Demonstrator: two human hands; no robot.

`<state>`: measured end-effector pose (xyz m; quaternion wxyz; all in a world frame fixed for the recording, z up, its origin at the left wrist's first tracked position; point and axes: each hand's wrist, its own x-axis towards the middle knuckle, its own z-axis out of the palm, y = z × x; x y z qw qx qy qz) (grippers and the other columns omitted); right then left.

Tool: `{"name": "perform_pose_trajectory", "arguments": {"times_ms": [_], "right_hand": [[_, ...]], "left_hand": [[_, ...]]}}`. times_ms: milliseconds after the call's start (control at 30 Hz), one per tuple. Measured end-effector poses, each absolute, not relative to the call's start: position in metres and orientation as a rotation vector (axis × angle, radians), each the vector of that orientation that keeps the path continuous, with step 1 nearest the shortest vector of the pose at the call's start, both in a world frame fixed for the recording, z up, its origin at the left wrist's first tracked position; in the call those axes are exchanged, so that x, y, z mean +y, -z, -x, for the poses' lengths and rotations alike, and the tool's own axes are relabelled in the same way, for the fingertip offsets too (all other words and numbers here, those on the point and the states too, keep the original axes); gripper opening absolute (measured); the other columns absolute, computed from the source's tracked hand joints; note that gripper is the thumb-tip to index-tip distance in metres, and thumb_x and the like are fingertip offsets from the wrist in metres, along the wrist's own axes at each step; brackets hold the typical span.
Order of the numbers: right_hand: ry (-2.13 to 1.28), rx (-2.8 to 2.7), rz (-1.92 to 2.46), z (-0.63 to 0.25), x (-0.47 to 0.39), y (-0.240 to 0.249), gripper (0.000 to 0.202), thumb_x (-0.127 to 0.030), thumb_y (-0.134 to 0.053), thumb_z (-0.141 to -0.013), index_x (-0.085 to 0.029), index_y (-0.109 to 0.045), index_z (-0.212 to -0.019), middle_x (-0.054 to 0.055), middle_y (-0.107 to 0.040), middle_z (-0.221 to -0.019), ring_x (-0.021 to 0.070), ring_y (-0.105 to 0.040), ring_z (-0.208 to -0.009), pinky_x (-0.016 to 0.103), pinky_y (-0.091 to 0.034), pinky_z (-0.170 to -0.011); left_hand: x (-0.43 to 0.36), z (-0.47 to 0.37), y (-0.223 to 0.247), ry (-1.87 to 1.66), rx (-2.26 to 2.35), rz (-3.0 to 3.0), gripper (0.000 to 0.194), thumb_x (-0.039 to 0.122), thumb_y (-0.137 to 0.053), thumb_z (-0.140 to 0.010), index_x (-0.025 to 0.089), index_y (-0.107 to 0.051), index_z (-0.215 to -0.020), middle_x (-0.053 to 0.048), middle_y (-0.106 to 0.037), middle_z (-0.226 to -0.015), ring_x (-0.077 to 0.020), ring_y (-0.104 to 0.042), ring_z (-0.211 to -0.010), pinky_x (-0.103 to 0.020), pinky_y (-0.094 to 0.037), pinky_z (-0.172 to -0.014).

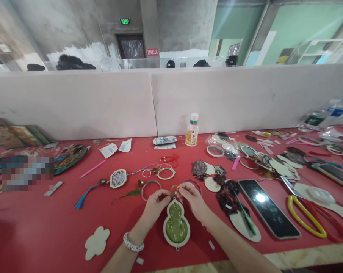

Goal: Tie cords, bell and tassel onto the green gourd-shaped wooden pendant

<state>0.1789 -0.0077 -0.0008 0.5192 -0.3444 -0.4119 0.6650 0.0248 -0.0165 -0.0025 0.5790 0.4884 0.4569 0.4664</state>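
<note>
A gourd-shaped pendant (177,227) with a pale rim and a glossy green centre lies on the red table, its narrow end pointing away from me. At its top loop, a green cord (173,192) with small beads rises between my fingertips. My left hand (155,206), a patterned white band on its wrist, pinches the cord from the left. From the right, the thumb and fingers of my right hand (195,201) close on the cord near the beads. The exact fingertip contact is partly hidden. Behind my left hand lies a metal ring (150,189).
Left are a framed charm with blue tassel (118,178) and a cloud-shaped piece (97,242). Right are a phone (269,208), scissors (306,216) and dark patterned pieces (199,169). A small bottle (191,132) stands before the white partition (216,98).
</note>
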Motion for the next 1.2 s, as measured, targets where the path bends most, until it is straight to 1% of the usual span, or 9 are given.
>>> {"name": "perform_pose_trajectory", "arguments": {"times_ms": [200, 367, 567, 700, 900, 1000, 1067, 1133, 1200], "right_hand": [[-1.637, -0.925, 0.743, -0.18, -0.006, 0.006, 0.018, -0.032, -0.063, -0.071, -0.018, -0.053, -0.076, -0.003, -0.057, -0.061, 0.0075, -0.048, -0.048, 0.021, -0.037, -0.049], [-1.648, -0.93, 0.73, -0.18, -0.007, 0.005, 0.019, -0.032, -0.062, -0.072, -0.018, -0.051, -0.077, -0.003, -0.057, -0.062, 0.0074, -0.049, -0.048, 0.02, -0.036, -0.048], [-1.606, -1.008, 0.782, -0.178, -0.008, 0.002, 0.023, -0.037, -0.06, -0.072, -0.018, -0.049, -0.078, -0.002, -0.058, -0.064, 0.007, -0.048, -0.046, 0.021, -0.036, -0.048], [-1.537, -1.067, 0.898, -0.176, -0.007, 0.0, 0.026, -0.04, -0.059, -0.07, -0.019, -0.048, -0.08, -0.003, -0.056, -0.059, 0.008, -0.048, -0.044, 0.022, -0.037, -0.047], [-1.491, -1.201, 0.976, -0.176, -0.007, -0.002, 0.023, -0.032, -0.057, -0.069, -0.019, -0.053, -0.087, -0.003, -0.055, -0.059, 0.0089, -0.048, -0.045, 0.023, -0.039, -0.047], [-1.483, -1.259, 0.965, -0.177, -0.008, -0.001, 0.014, -0.026, -0.055, -0.068, -0.019, -0.055, -0.079, -0.003, -0.056, -0.059, 0.0095, -0.049, -0.046, 0.023, -0.039, -0.047], [-1.503, -1.24, 0.948, -0.178, -0.009, -0.001, 0.008, -0.022, -0.055, -0.065, -0.019, -0.053, -0.072, -0.003, -0.056, -0.057, 0.0092, -0.048, -0.044, 0.023, -0.038, -0.046], [-1.533, -1.198, 0.928, -0.178, -0.009, -0.002, 0.009, -0.021, -0.055, -0.064, -0.019, -0.049, -0.07, -0.003, -0.057, -0.057, 0.0093, -0.049, -0.043, 0.023, -0.038, -0.047], [-1.552, -1.179, 0.915, -0.178, -0.01, -0.005, 0.01, -0.023, -0.056, -0.065, -0.019, -0.047, -0.067, -0.003, -0.058, -0.057, 0.0097, -0.05, -0.044, 0.024, -0.037, -0.048]], "left_hand": [[-0.017, -0.026, 0.003, -1.045, 1.058, -1.119, 0.018, 0.028, -0.064, -0.063, 0.014, -0.058, -0.072, 0.001, -0.056, -0.065, -0.0111, -0.05, -0.06, -0.023, -0.039, -0.059], [-0.018, -0.026, 0.003, -1.032, 1.042, -1.145, 0.021, 0.034, -0.063, -0.065, 0.014, -0.058, -0.07, 0.002, -0.055, -0.062, -0.0106, -0.048, -0.058, -0.022, -0.038, -0.056], [-0.017, -0.024, 0.007, -1.009, 1.014, -1.148, 0.021, 0.032, -0.065, -0.063, 0.015, -0.057, -0.07, 0.002, -0.056, -0.064, -0.0106, -0.05, -0.058, -0.022, -0.039, -0.057], [-0.017, -0.024, 0.006, -1.001, 1.008, -1.169, 0.019, 0.032, -0.064, -0.065, 0.014, -0.057, -0.07, 0.001, -0.057, -0.065, -0.0108, -0.05, -0.06, -0.023, -0.04, -0.06], [-0.017, -0.025, 0.006, -1.006, 0.99, -1.159, 0.018, 0.03, -0.064, -0.066, 0.014, -0.056, -0.071, 0.001, -0.057, -0.065, -0.0111, -0.051, -0.061, -0.023, -0.04, -0.061], [-0.017, -0.025, 0.007, -1.027, 0.998, -1.166, 0.02, 0.031, -0.064, -0.066, 0.014, -0.056, -0.071, 0.001, -0.057, -0.065, -0.0114, -0.052, -0.061, -0.024, -0.041, -0.061], [-0.016, -0.024, 0.007, -1.034, 1.005, -1.172, 0.021, 0.033, -0.064, -0.065, 0.014, -0.056, -0.071, 0.0, -0.059, -0.067, -0.0122, -0.053, -0.063, -0.024, -0.042, -0.062], [-0.016, -0.025, 0.006, -1.029, 1.009, -1.17, 0.023, 0.035, -0.064, -0.065, 0.014, -0.055, -0.071, -0.002, -0.06, -0.07, -0.013, -0.054, -0.064, -0.025, -0.042, -0.063], [-0.017, -0.025, 0.004, -1.02, 1.006, -1.167, 0.025, 0.037, -0.064, -0.065, 0.014, -0.055, -0.069, -0.003, -0.062, -0.074, -0.0137, -0.055, -0.066, -0.025, -0.043, -0.064]]}}
